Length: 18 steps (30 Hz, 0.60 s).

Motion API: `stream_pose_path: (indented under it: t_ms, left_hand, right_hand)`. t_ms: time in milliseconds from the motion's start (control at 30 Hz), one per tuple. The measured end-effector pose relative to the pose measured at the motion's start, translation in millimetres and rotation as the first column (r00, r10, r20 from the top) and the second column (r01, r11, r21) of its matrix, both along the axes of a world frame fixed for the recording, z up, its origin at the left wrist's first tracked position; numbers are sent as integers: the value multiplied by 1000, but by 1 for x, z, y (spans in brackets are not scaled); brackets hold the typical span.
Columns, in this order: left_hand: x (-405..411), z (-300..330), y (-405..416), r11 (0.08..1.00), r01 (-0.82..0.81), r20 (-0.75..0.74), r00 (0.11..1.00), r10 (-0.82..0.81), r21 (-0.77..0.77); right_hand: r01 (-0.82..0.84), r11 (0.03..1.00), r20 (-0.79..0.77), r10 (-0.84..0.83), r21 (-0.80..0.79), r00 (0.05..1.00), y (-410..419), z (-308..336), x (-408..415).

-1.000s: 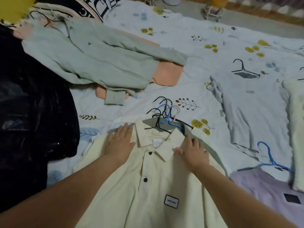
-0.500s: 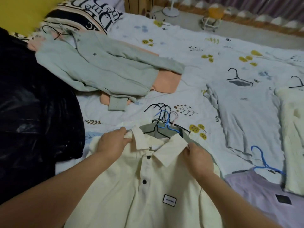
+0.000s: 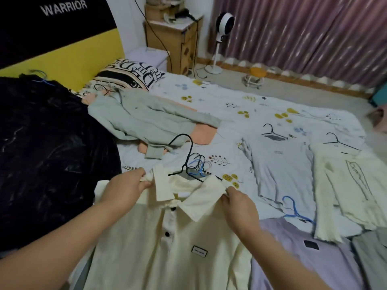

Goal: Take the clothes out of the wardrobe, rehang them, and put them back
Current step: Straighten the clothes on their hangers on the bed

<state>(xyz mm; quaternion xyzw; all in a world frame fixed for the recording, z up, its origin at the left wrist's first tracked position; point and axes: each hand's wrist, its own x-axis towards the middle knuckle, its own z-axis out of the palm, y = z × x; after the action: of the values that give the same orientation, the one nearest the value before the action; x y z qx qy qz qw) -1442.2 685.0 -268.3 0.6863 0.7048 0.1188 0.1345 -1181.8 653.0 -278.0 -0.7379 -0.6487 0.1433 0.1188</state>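
Note:
A cream collared shirt point(image 3: 146, 243) with black buttons and a small chest label is lifted off the bed in front of me. My left hand point(image 3: 123, 188) pinches its left shoulder beside the collar. My right hand point(image 3: 238, 208) pinches the right shoulder at the other collar tip. A black wire hanger point(image 3: 186, 162) sits inside the neck opening, its hook sticking up behind the collar. Behind the shirt, a bunch of blue, black and pale hangers point(image 3: 200, 167) lies on the bed.
The floral bedsheet point(image 3: 230, 99) holds a grey-green top point(image 3: 142, 120) over a peach garment, a black garment point(image 3: 46, 155) at left, a pale blue tee point(image 3: 280, 164), a cream knit point(image 3: 347, 185) and a lilac top point(image 3: 303, 252) with a blue hanger point(image 3: 295, 210). A nightstand and fan stand beyond.
My hands went from lying flat on the shirt to pinching its shoulders and lifting it. The black hanger's hook now rises from the collar. My view tilted up to show the room.

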Motion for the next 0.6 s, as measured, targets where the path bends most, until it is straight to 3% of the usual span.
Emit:
stream_pose_path:
  t_ms: [600]
  left_hand:
    - [-35, 141, -171, 944, -8, 2, 1000, 8, 331]
  right_hand:
    - [-22, 975, -247, 77, 221, 966, -164, 146, -30]
